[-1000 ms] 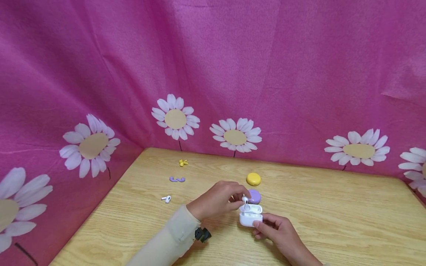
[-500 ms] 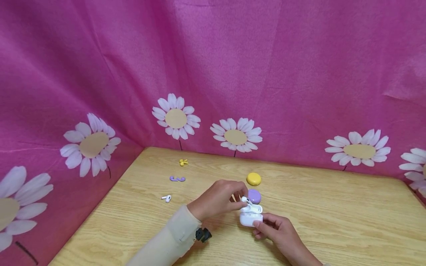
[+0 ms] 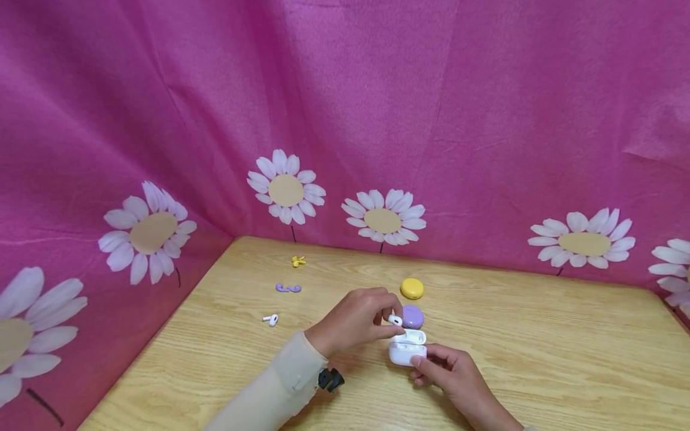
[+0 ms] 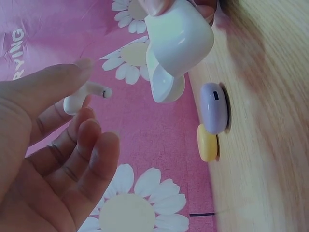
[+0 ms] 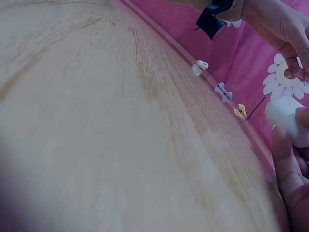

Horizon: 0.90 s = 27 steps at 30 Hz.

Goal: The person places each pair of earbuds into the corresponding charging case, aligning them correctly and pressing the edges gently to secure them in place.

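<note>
My left hand [image 3: 350,321] pinches a white earbud [image 4: 74,103] between thumb and fingers, just above the raised lid of a white charging case [image 3: 408,355]. The earbud's stem points toward the case in the left wrist view. My right hand [image 3: 457,372] grips the case from its right side, thumb on the front, with the lid flipped up. In the left wrist view the earbud and the case [image 4: 186,41] are apart. Left of the hands, another white earbud [image 3: 273,320] lies on the table.
Beyond the white case sit a round purple case [image 3: 413,317] and a round yellow case [image 3: 412,288], both closed. Purple earbuds [image 3: 288,288] and yellow earbuds [image 3: 298,261] lie at the table's back left. Pink flowered cloth [image 3: 474,120] borders the wooden table [image 3: 539,353].
The earbud has turned in my left fingers, from stem hanging down over the case to lying tilted. Both hands have stayed nearly in place, and the right still holds the case.
</note>
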### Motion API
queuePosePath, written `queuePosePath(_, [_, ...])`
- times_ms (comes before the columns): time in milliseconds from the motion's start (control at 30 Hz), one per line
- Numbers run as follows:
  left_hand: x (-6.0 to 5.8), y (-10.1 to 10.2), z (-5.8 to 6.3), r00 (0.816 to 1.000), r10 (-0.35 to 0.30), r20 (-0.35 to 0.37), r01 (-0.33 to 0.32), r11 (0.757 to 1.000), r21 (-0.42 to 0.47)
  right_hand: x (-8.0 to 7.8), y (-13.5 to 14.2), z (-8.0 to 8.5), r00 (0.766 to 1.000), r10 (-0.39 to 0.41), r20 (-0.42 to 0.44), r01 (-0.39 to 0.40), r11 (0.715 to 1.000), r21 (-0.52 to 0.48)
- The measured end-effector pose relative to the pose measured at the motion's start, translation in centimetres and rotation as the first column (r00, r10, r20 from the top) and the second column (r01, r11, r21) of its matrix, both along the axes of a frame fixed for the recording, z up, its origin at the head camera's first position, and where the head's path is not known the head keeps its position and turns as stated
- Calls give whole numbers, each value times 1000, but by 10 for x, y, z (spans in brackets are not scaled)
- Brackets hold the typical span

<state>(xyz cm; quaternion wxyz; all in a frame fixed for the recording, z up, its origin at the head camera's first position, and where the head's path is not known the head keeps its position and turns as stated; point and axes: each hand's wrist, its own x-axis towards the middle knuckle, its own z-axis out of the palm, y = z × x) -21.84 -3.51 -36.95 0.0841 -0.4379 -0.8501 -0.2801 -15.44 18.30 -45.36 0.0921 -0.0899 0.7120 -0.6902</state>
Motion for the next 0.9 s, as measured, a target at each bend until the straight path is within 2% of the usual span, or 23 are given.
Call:
queuePosePath(467, [5, 13, -10, 995, -10, 99, 10, 1000, 1, -1, 1, -2, 1000, 15, -17, -16, 1000, -11])
queuePosePath(900, [9, 20, -18, 998, 4, 55, -4, 1000, -17, -1, 1, -2, 1000, 20, -10, -20, 1000, 13])
